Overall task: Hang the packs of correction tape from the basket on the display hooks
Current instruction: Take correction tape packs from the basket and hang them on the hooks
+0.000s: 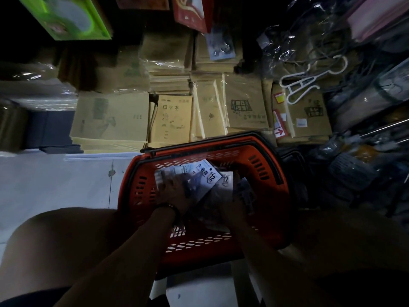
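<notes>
Fingers point(163, 186) of the left hand point(174, 196) curl around a bundle of packs of correction tape point(204, 177) inside the red basket point(132, 185), the top pack tilted and marked "12". The right hand point(230, 203) reaches into the same basket just beside the bundle, but the gloom hides whether its fingers grip anything. A dark wristband point(171, 208) circles the left wrist. Beyond the basket's far rim lie stacks of brown notebooks point(171, 120). Farther beyond the basket, to the right, a white hanger point(309, 82) rests on them.
</notes>
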Tool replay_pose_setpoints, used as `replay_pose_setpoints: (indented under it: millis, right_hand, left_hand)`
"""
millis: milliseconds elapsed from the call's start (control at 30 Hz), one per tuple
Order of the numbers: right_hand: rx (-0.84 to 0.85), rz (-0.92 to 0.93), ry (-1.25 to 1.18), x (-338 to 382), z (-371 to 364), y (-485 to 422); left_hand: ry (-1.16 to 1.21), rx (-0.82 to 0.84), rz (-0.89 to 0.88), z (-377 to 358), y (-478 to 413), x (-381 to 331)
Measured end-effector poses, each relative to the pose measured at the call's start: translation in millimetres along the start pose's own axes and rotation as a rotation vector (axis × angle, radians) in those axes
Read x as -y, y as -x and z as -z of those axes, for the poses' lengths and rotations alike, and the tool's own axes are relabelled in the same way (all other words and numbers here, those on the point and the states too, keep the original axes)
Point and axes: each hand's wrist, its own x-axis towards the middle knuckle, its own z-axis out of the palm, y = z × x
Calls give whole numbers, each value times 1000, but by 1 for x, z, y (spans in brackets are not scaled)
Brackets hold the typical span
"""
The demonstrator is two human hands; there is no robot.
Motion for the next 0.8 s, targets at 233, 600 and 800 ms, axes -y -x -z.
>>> replay_pose_setpoints:
  millis: [233,600,800]
  right_hand:
    - [-37,-5,-261,26,19,31]
    - [-176,45,-360,16,42,24]
    - [-255,275,-326,58,43,80]
  left_hand:
    - [236,-42,65,-3,4,-6]
    - [400,82,-24,30,36,-24]
    - [819,21,-27,59,103,-31]
